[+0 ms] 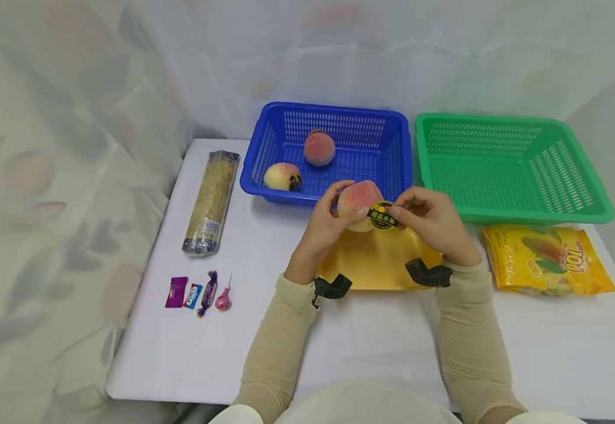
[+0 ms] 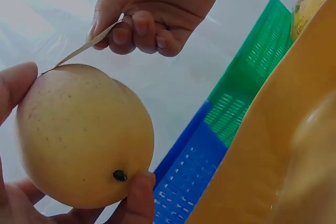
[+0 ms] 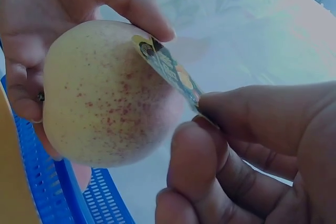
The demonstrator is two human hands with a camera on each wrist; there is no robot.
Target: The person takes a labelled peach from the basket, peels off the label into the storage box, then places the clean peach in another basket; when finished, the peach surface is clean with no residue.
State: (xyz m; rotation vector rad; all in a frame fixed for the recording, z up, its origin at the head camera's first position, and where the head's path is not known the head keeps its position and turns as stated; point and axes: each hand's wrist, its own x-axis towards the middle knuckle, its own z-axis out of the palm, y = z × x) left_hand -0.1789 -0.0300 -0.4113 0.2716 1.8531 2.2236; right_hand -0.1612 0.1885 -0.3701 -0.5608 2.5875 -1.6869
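Note:
My left hand [image 1: 322, 228] holds a pink and cream peach [image 1: 357, 197] above the yellow tray [image 1: 376, 259], fingers curled round it. Between thumb and finger, my right hand [image 1: 435, 221] pinches one end of a black and gold sticker [image 1: 383, 215]. In the right wrist view the sticker [image 3: 170, 69] stands out from the peach's side, its far end still against the skin by the left thumb. The left wrist view shows its pale back lifted off the peach [image 2: 84, 135]. Two more peaches lie in the blue basket [image 1: 329, 197]; the left one [image 1: 281, 175] bears a dark sticker.
A green basket [image 1: 514, 215] stands right of the blue one, with a yellow candy bag [image 1: 548, 259] in front. At left lie a pack of thin sticks [image 1: 212, 200], a purple packet [image 1: 177, 292], small wrapped candies [image 1: 208, 294] and a lollipop [image 1: 223, 301].

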